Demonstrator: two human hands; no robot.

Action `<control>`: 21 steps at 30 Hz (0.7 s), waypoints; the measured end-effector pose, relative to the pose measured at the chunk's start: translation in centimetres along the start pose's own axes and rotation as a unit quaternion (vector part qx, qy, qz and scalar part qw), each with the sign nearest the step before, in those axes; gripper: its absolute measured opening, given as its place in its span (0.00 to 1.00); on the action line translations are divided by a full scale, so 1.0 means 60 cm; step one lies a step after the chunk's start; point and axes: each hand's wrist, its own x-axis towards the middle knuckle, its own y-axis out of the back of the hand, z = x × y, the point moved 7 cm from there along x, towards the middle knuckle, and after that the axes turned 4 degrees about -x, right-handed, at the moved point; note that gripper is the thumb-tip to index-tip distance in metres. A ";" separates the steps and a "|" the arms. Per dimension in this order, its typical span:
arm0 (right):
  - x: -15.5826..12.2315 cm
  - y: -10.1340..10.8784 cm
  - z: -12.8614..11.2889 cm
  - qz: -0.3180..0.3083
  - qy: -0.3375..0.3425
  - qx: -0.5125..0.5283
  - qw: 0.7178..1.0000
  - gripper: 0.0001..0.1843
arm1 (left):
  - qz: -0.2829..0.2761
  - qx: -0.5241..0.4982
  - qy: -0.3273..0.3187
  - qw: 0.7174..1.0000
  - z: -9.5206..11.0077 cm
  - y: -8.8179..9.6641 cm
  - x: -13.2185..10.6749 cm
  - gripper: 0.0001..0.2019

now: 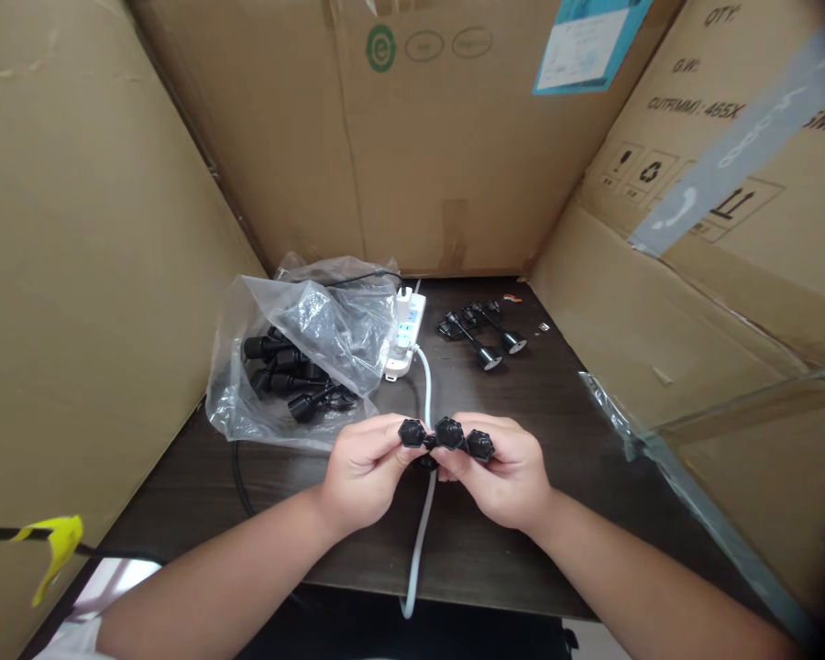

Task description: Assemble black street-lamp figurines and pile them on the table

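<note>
In front of me, both hands grip one small black three-headed stemmed piece [449, 433], its faceted cup-like ends facing up toward me. My left hand [368, 467] pinches it near the left head. Closed around the right side, my right hand [505, 467] has its thumb just below the middle head. The rest of the piece is mostly hidden behind the fingers. Two similar black stemmed pieces [481, 344] with round bases lie on the dark table beyond my right hand. More black pieces [295, 376] rest inside a clear plastic bag [230, 403] at the left.
A white power strip [400, 365] stands behind my hands, and its pale cable [421, 541] runs under them over the table's front edge. Cardboard walls [412, 183] enclose the dark table [522, 550] at left, back and right. Yellow tape [59, 545] marks a black cord at left.
</note>
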 end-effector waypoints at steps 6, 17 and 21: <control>-0.002 -0.003 0.008 -0.006 -0.039 0.045 0.998 0.10 | -0.012 -0.007 -0.005 1.000 0.003 -0.004 -0.001 0.10; -0.009 -0.004 0.051 0.032 -0.129 0.030 0.991 0.14 | 0.105 -0.046 0.146 0.983 -0.055 0.020 -0.017 0.07; -0.008 -0.016 0.054 -0.027 -0.119 -0.099 0.988 0.19 | 0.180 -0.200 0.241 0.933 -0.101 0.021 -0.036 0.09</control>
